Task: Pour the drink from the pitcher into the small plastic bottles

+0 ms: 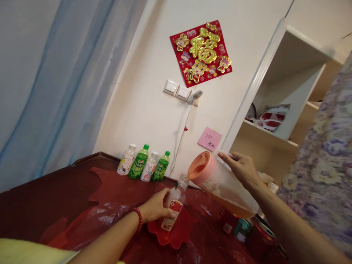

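Observation:
My left hand [158,209] is wrapped around a clear bottle [172,212] with a red and white label. The bottle leans slightly, its base over a red dish [176,234] with a wavy rim. High on the right, my right hand [242,168] grips the handle of a translucent pitcher [228,190] with a pink lid [200,168]. Tipped to the left, the pitcher has its spout at the clear mouth of the bottle. Amber liquid lies along the pitcher's lower side. Whether liquid is flowing I cannot make out.
Two green bottles [139,163] and two white bottles [126,161] stand against the wall at the back of the dark red table [68,183]. Several cans [243,229] stand under the pitcher at right. A white cable [180,143] hangs down behind the table.

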Demonstrator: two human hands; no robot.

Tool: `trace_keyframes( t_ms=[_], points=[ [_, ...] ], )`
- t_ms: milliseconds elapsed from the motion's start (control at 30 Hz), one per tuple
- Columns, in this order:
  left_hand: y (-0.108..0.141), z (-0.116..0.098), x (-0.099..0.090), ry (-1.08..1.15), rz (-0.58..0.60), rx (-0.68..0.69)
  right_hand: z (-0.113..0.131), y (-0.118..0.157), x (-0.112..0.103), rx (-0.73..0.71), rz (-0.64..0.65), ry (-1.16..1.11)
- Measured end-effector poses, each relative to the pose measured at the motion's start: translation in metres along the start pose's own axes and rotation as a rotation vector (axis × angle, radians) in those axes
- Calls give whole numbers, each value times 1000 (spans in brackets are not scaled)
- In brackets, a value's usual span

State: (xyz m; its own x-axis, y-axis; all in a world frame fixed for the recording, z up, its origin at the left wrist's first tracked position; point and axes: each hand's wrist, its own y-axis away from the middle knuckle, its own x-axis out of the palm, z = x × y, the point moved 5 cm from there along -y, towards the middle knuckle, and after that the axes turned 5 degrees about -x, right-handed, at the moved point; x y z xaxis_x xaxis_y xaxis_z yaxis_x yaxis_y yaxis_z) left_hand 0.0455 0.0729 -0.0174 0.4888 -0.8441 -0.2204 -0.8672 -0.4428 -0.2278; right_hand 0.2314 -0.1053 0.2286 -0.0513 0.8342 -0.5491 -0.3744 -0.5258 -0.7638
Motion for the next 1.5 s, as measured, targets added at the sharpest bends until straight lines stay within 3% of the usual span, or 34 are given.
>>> trace_keyframes(
  t_ms=[633,1500],
  points=[
    [-2,4,0,14,10,-1,2,0,0,8,5,8],
    [4,-11,1,14,-5,-8,-1,1,0,4,2,-5]
  ],
)
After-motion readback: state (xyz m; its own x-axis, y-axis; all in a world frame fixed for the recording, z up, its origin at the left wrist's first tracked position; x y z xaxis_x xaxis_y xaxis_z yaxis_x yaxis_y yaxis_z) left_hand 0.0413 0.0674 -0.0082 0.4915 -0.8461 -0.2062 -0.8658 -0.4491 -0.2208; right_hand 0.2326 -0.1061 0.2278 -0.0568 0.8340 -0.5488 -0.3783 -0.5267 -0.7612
